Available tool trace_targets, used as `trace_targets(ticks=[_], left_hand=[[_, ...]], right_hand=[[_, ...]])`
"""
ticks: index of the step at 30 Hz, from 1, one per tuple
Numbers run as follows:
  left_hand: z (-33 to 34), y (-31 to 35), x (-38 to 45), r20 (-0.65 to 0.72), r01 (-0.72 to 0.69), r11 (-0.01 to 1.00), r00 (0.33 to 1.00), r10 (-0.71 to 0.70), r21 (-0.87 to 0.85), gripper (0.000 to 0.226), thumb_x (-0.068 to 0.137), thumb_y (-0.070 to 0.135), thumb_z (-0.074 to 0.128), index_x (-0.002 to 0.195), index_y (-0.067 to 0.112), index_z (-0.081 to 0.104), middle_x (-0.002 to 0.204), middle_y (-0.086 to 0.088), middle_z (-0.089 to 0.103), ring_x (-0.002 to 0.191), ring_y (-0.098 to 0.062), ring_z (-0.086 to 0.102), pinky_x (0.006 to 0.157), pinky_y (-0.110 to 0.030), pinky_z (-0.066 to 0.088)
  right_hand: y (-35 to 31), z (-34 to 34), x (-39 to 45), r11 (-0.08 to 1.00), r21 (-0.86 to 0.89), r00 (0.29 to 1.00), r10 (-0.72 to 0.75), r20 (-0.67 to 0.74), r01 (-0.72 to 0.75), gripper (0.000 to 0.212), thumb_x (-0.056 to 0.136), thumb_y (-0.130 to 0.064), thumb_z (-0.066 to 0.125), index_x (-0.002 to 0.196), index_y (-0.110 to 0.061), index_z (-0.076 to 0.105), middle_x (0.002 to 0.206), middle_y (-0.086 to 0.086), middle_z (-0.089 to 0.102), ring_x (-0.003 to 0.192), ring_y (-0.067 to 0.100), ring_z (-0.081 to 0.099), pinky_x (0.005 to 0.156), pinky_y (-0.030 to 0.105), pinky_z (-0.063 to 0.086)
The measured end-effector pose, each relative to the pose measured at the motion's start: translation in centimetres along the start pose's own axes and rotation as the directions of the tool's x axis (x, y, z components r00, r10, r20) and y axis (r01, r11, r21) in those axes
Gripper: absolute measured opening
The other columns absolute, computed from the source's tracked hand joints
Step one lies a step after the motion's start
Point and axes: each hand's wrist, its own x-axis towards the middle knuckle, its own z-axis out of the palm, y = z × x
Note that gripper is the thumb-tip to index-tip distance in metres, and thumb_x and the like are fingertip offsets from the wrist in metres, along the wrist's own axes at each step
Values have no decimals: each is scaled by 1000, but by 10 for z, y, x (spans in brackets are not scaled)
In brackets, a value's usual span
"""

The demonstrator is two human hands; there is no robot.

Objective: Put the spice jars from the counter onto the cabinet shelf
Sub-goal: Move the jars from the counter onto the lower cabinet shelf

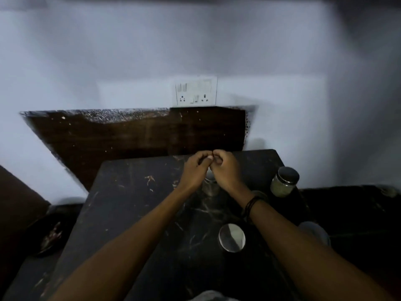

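Head view, left hand (195, 170) and right hand (225, 170) together, jar (284, 181) (no readable label)

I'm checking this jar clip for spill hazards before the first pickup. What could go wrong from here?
1. The glass jar with a dark lid and greenish contents stands at the right edge of the dark marble counter; a nudge from the right forearm could tip it off.
2. The steel-lidded jar sits close beside that forearm, so pulling back might knock it.
3. The jar under both hands is half hidden, so a grip on it may be unsure.
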Motion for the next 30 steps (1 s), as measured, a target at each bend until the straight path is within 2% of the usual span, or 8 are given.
trace_targets(ticks=[3,7,9,11,15,21,27,30], left_hand=[[12,-25,-5,18,36,997,999,-37,73,28,100,19,52,124,11,65,116,-5,69,108,-17,65,99,-45,52],[25,-46,-17,71,82,993,994,-89,83,26,101,18,50,120,14,66,113,-3,69,104,-13,65,96,-39,54],[30,-56,-29,108,77,995,991,-83,58,25,101,17,49,117,14,68,111,-2,69,103,-11,65,94,-32,53],[37,-67,-43,142,56,996,988,-65,65,24,101,15,50,115,14,69,108,0,69,99,-8,64,90,-25,50],[57,-89,-74,215,130,990,967,-139,57,26,100,19,52,120,15,67,111,-2,70,102,-12,66,89,-29,53],[79,-108,-98,294,78,990,949,-111,121,24,100,17,51,113,16,70,105,2,73,94,-5,66,82,-17,49],[92,-120,-106,305,228,973,925,-225,28,31,105,20,41,106,10,71,100,-4,73,92,-13,69,82,-25,51],[94,-118,-106,325,285,958,906,-271,3,35,106,18,38,93,15,71,88,2,71,79,1,65,75,-21,48]], right_hand=[[29,12,-10,998,-37,999,45,28,-44,27,94,-14,57,120,-10,63,117,8,61,101,15,58,74,14,39],[51,17,-27,990,-96,991,109,82,-101,31,94,-19,53,123,-14,62,121,10,61,100,15,58,76,16,45],[59,16,-40,987,-118,990,117,83,-107,29,91,-20,54,117,-16,65,115,9,67,103,20,64,86,29,53],[70,14,-56,980,-163,986,131,105,-112,27,90,-21,55,114,-16,66,111,7,68,104,21,65,86,32,52],[101,8,-97,944,-299,970,189,152,-137,37,91,-25,55,125,-14,61,121,11,63,114,25,59,99,41,47],[134,4,-141,966,-202,965,199,169,-164,28,92,-24,59,117,-12,66,112,10,68,105,22,63,88,30,48],[145,12,-155,987,-54,981,154,119,-149,30,96,-19,56,123,-9,62,125,10,65,117,24,60,102,42,45],[148,11,-156,986,-56,978,164,130,-158,33,96,-28,54,125,-13,58,126,4,64,117,19,58,101,43,45]])
